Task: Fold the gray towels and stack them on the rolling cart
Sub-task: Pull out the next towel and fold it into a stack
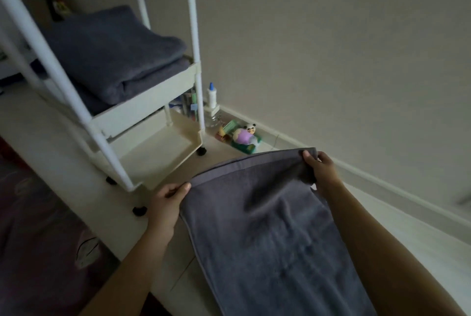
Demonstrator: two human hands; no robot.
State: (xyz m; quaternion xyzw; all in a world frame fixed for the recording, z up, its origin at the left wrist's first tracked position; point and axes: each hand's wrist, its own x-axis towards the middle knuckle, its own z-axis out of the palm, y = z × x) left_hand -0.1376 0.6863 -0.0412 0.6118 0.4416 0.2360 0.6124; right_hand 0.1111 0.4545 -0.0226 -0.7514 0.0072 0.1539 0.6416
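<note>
1. Head view: left hand (167,203) and right hand (321,169) each pinch a top corner of a gray towel (267,234), stretched between them and hanging down toward the camera.
2. White rolling cart (150,104) stands to the left on a pale floor (84,196); folded gray towels (114,56) stacked on its middle shelf, bottom tray bare.
3. Plain beige wall (331,48) with baseboard; glue bottle (211,95) and small toys (242,137) sit in the corner.

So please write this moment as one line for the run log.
step: folding | left hand: grips gray towel corner | right hand: grips other corner | cart middle shelf: folded towels stacked
</note>
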